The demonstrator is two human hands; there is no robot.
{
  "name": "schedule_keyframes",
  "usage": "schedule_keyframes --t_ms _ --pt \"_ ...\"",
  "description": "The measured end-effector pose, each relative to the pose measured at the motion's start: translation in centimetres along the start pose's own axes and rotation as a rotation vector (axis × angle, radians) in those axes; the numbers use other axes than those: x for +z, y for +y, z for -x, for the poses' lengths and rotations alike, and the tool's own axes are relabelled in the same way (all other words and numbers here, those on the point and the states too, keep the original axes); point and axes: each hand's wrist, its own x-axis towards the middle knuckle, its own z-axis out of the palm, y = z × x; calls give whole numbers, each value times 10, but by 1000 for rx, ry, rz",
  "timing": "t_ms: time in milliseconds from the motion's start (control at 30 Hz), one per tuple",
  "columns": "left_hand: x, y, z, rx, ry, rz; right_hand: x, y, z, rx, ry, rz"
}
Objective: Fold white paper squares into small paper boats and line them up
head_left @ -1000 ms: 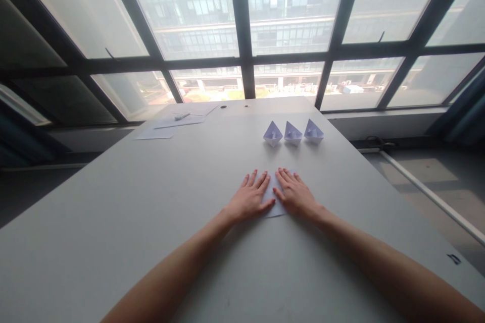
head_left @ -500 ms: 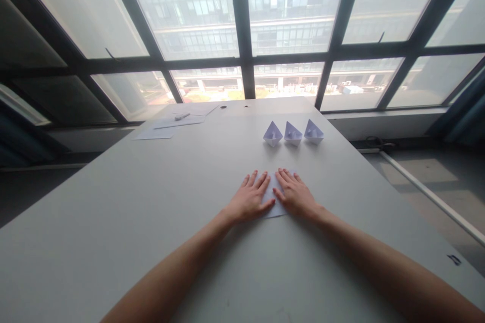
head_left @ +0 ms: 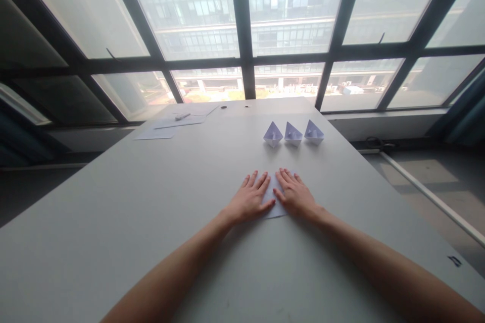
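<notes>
A sheet of white paper (head_left: 276, 210) lies flat on the white table, mostly covered by my hands. My left hand (head_left: 250, 197) rests palm down on its left part, fingers spread and thumb pointing right. On the right part lies my right hand (head_left: 295, 193), also palm down with its fingers stretched out. A strip of the paper shows between the two thumbs and at the near edge. Beyond my hands stand three folded paper boats in a row: a left one (head_left: 273, 135), a middle one (head_left: 293, 135) and a right one (head_left: 314, 133).
Loose white sheets (head_left: 155, 133) lie at the table's far left, with a small whitish object (head_left: 182, 116) on top that I cannot make out. The white table (head_left: 151, 197) reaches to tall windows with dark frames (head_left: 248, 78). A dark mark (head_left: 454, 261) sits near its right edge.
</notes>
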Motion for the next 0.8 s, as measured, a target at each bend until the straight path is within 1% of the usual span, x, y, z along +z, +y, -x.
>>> schedule_keyframes --t_ms 333,600,800 --pt "1 0 -1 3 1 6 2 1 0 146 -14 25" --pt "1 -1 -1 5 -11 1 3 4 -1 144 -35 21" --pt "3 -2 -1 25 -4 1 2 3 0 138 -22 15"
